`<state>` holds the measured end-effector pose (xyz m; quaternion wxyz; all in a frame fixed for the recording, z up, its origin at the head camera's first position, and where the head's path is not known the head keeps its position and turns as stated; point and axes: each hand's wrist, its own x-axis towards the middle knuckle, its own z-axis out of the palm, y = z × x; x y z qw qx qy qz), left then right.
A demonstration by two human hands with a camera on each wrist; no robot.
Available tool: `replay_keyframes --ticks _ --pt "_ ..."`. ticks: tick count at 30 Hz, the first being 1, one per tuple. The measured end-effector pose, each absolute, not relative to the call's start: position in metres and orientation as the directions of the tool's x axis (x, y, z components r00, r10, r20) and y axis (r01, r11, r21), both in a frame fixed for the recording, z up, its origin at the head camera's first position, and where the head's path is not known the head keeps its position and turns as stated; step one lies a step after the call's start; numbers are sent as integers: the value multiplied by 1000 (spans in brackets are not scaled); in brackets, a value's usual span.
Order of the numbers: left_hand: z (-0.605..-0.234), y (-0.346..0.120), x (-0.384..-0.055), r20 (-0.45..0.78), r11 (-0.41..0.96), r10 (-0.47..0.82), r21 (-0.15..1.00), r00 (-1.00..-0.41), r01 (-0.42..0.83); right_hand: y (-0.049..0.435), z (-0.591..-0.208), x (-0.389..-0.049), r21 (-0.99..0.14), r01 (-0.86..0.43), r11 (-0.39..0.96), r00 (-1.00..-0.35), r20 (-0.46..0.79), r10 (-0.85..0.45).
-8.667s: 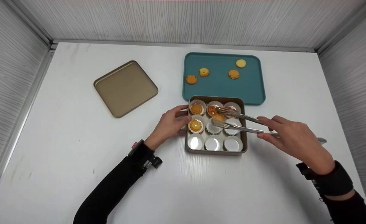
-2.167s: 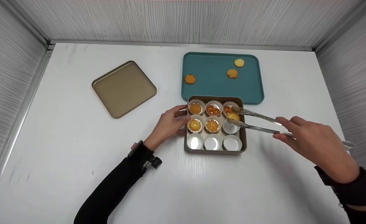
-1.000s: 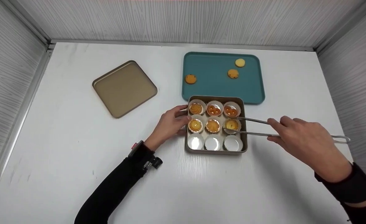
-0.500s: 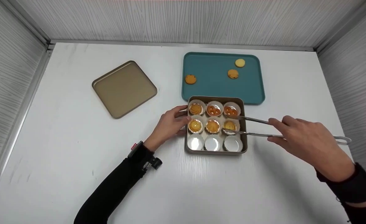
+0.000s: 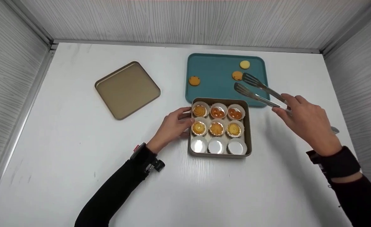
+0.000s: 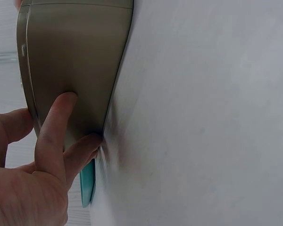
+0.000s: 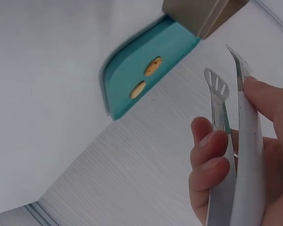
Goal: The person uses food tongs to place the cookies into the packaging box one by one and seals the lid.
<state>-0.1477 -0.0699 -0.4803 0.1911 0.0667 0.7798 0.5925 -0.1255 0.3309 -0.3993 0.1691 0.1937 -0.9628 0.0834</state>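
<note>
My left hand (image 5: 174, 126) holds the left wall of a gold-brown square tin (image 5: 220, 155), thumb at the rim and fingers against the outside, as the left wrist view shows. Inside stand rows of white paper cups. Pretzels (image 5: 235, 113) and round cookies (image 5: 234, 129) lie in the back and middle rows; the front-row cups (image 5: 236, 147) hold nothing. My right hand (image 5: 308, 123) grips metal tongs (image 5: 262, 99) with slotted tips, which are spread with nothing between them. These tips hang over the teal tray (image 5: 217, 91), close to a chip-dotted cookie (image 5: 237, 75).
The teal tray lies behind the tin and also bears a pale yellow cookie (image 5: 244, 64) and another brown cookie (image 5: 194, 80) at its left. A shallow gold tray (image 5: 127, 90) sits at the back left of the white table (image 5: 78, 164). Panelled walls border the table.
A flower-shaped cookie and a yellow round cookie have gone into middle-row cups. The tongs released the latter and swung up over the teal tray with my right hand. My left hand stays put.
</note>
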Motion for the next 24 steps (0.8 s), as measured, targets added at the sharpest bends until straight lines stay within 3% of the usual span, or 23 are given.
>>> replay_keyframes --ticks 10,24 --pt "-481 -69 -149 -201 303 329 948 -922 -99 328 -427 -165 -195 -271 943 -937 280 -211" --pt "-480 -71 -148 -189 289 334 953 -923 -90 327 -446 -188 -281 -157 947 -981 156 -117"
